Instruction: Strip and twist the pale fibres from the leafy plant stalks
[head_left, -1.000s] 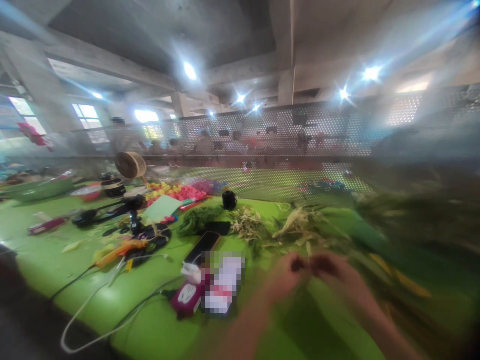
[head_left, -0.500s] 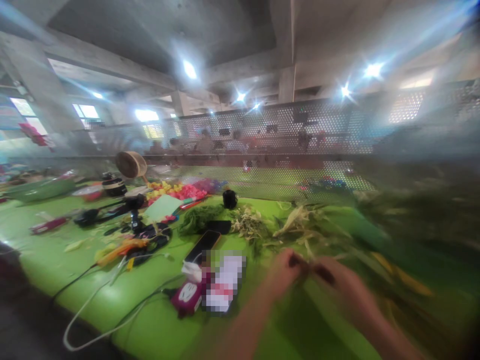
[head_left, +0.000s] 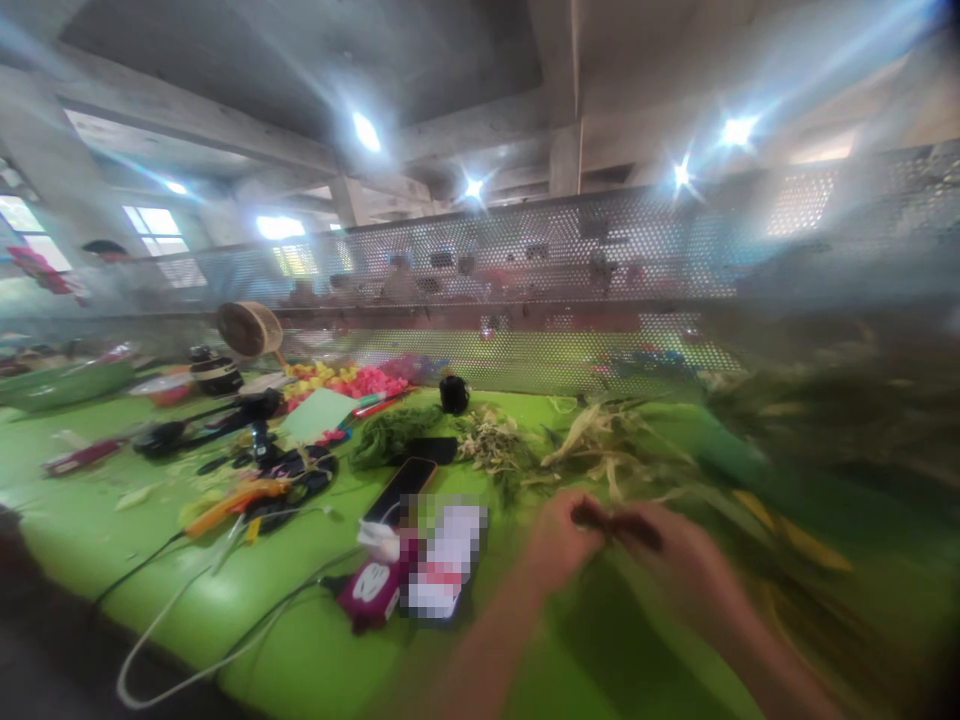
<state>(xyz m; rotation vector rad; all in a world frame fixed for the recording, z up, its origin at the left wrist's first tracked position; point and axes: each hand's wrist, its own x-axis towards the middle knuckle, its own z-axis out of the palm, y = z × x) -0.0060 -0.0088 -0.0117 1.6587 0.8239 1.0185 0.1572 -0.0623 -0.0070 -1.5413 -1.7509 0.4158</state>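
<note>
A: What lies nearest the hands?

B: Pale leafy strips (head_left: 576,435), spread over the green counter (head_left: 349,675) at twelve o'clock, just past the fingertips.

A: And the grip?

B: Left hand (head_left: 564,532) and right hand (head_left: 666,545) come together tip to tip, fingers curled in and almost closed. There's a dark patch between them; whether it's shadow or something thin pinched there, I can't tell.

A: Why so close together?

B: Probably so each steadies the other. The strips seem heaped there for easy reach.

A: Further out?

B: A yellow strip (head_left: 811,546) at three o'clock and a dried bunch (head_left: 491,442) at ten. At nine, a lit phone (head_left: 451,562) lies face up, perhaps for glancing at, beside a purple box (head_left: 371,590). Beyond those, an orange-handled tool (head_left: 236,507), presumably set aside to leave elbow room.

A: Any writing?

B: None I can read. Blocks mask the phone's screen, the box's white mark is blurred, and no brand shows.
</note>
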